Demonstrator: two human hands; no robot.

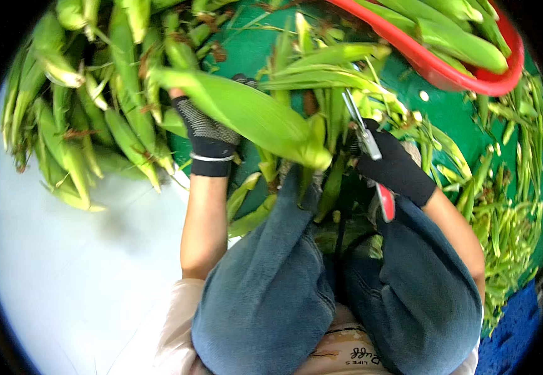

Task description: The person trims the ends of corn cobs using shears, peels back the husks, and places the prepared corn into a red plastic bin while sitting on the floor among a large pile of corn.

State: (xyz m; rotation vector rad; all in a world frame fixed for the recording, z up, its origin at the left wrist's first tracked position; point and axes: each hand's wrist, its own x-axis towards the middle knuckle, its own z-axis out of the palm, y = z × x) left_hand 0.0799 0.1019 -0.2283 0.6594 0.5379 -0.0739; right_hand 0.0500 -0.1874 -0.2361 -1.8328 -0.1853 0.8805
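My left hand [210, 129], in a dark knit glove with a grey palm, grips an ear of corn in its green husk [257, 117]. The ear slants from upper left to lower right, its stem end above my knee. In my right hand [391, 161], also in a dark glove, is a pair of pruning shears [367, 136] with metal blades pointing up and a red handle below. The blades lie to the right of the ear, apart from it. Loose husk leaves [328, 77] lie just beyond both hands.
Unshucked corn ears [126, 93] are heaped at the upper left. A red plastic basin [464, 86] at the upper right holds green ears. Cut husk scraps [506, 234] cover the green floor sheet [257, 51] on the right. A white surface [88, 272] lies at the left.
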